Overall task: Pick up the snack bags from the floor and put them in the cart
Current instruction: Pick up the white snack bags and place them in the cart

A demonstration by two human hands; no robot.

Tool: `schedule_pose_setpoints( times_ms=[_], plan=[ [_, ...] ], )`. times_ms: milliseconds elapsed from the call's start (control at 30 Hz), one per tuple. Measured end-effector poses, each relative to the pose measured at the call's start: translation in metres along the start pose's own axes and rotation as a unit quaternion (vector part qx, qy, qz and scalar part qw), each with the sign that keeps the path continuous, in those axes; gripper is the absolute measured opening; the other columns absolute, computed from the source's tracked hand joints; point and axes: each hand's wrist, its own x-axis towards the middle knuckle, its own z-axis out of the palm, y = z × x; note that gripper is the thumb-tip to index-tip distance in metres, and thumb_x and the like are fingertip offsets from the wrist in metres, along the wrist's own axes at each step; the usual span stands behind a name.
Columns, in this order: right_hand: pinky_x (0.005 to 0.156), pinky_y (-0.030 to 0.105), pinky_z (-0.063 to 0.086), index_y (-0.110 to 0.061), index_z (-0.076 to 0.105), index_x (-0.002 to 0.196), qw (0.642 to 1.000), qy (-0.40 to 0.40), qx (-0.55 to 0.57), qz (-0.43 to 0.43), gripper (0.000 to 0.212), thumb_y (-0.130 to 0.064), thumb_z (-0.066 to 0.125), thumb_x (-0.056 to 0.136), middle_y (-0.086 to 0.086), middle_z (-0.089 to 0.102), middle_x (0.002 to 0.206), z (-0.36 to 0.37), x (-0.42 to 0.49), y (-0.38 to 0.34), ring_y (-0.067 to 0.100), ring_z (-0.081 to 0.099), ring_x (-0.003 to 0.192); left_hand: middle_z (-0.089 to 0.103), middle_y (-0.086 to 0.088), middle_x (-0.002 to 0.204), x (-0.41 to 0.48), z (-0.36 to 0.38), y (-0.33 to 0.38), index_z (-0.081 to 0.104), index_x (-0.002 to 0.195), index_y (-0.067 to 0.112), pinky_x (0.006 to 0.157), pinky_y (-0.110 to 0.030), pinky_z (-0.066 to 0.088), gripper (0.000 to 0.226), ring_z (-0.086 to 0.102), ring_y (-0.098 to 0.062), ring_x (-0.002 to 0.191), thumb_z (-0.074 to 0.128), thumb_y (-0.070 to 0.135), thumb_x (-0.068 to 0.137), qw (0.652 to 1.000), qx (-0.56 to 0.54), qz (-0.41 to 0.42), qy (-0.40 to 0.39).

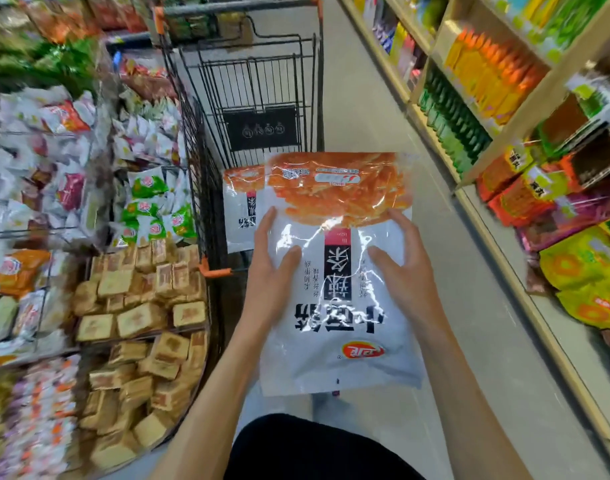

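Holding large white-and-orange plastic snack bag, left hand and right hand grip its sides; black wire cart contains one matching bag.

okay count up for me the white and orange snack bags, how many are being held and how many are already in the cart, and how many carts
Snack bag held in both hands: 1, gripped by the left hand and the right hand
Snack bag in the cart: 1 visible, partly hidden behind the held one
Cart: 1
Total: 2 bags and 1 cart, 3 things
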Motion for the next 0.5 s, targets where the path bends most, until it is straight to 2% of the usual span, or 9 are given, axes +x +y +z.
schedule_pose_setpoints(
  times_ms=[133,233,267,333,367,433,467,500],
  plan=[
    [0.095,-0.005,0.025,-0.043,0.044,0.139,1.000,-0.030,0.003,0.009,0.058,-0.013,0.063,0.092,-0.034,0.043,0.140,0.020,0.044,0.002,-0.025,0.035,0.124,0.026,0.029,0.157,0.037,-0.004,-0.004,0.027,0.148,0.056,0.121,-0.045,0.027,0.067,0.030,-0.002,0.145,0.056,0.020,0.100,0.999,-0.001,-0.021,0.026],
    [0.096,0.001,0.026,-0.042,0.043,0.141,0.998,-0.053,0.000,0.023,0.059,-0.014,0.062,0.093,-0.031,0.042,0.142,0.041,0.077,0.004,-0.015,0.037,0.128,0.028,0.027,0.157,0.068,-0.014,-0.009,0.027,0.150,0.053,0.120,-0.042,0.031,0.066,0.036,0.001,0.140,0.056,0.021,0.100,0.999,-0.002,-0.023,0.037],
    [0.098,0.004,0.026,-0.041,0.043,0.142,0.998,-0.058,-0.001,0.025,0.059,-0.014,0.062,0.093,-0.030,0.043,0.143,0.048,0.090,0.005,-0.011,0.036,0.130,0.029,0.026,0.157,0.079,-0.016,-0.010,0.026,0.151,0.052,0.117,-0.034,0.035,0.066,0.040,0.008,0.134,0.055,0.021,0.100,0.999,0.001,-0.022,0.040],
    [0.101,0.008,0.026,-0.038,0.043,0.143,0.997,-0.068,-0.005,0.025,0.059,-0.014,0.062,0.093,-0.028,0.043,0.144,0.067,0.117,0.007,-0.008,0.036,0.133,0.030,0.024,0.154,0.107,-0.022,-0.013,0.025,0.153,0.046,0.101,-0.013,0.041,0.067,0.046,0.025,0.112,0.055,0.018,0.100,0.998,0.006,-0.029,0.055],
    [0.101,0.008,0.027,-0.037,0.043,0.143,0.997,-0.072,-0.009,0.025,0.058,-0.013,0.062,0.092,-0.028,0.043,0.143,0.077,0.132,0.008,-0.007,0.036,0.133,0.030,0.024,0.154,0.123,-0.026,-0.017,0.025,0.153,0.044,0.100,-0.013,0.039,0.068,0.045,0.025,0.113,0.055,0.018,0.099,0.997,0.007,-0.033,0.065],
    [0.097,0.006,0.027,-0.038,0.045,0.140,0.997,-0.074,-0.014,0.031,0.056,-0.013,0.061,0.092,-0.033,0.044,0.138,0.100,0.162,0.012,-0.007,0.037,0.131,0.032,0.022,0.154,0.158,-0.037,-0.027,0.026,0.152,0.043,0.111,-0.028,0.036,0.070,0.041,0.006,0.134,0.059,0.019,0.095,0.995,-0.004,-0.045,0.084],
    [0.095,0.004,0.027,-0.042,0.044,0.137,0.996,-0.076,-0.013,0.035,0.056,-0.013,0.061,0.092,-0.037,0.043,0.134,0.112,0.177,0.013,-0.009,0.037,0.128,0.036,0.022,0.151,0.177,-0.042,-0.032,0.027,0.151,0.043,0.112,-0.033,0.038,0.070,0.043,-0.001,0.136,0.059,0.020,0.094,0.994,-0.010,-0.055,0.089],
    [0.093,0.002,0.026,-0.046,0.043,0.134,0.996,-0.077,-0.010,0.039,0.056,-0.013,0.060,0.093,-0.041,0.042,0.131,0.125,0.191,0.015,-0.013,0.036,0.126,0.039,0.025,0.147,0.197,-0.048,-0.037,0.028,0.151,0.043,0.109,-0.032,0.042,0.069,0.046,0.000,0.133,0.058,0.019,0.093,0.994,-0.010,-0.065,0.091]
  ],
)
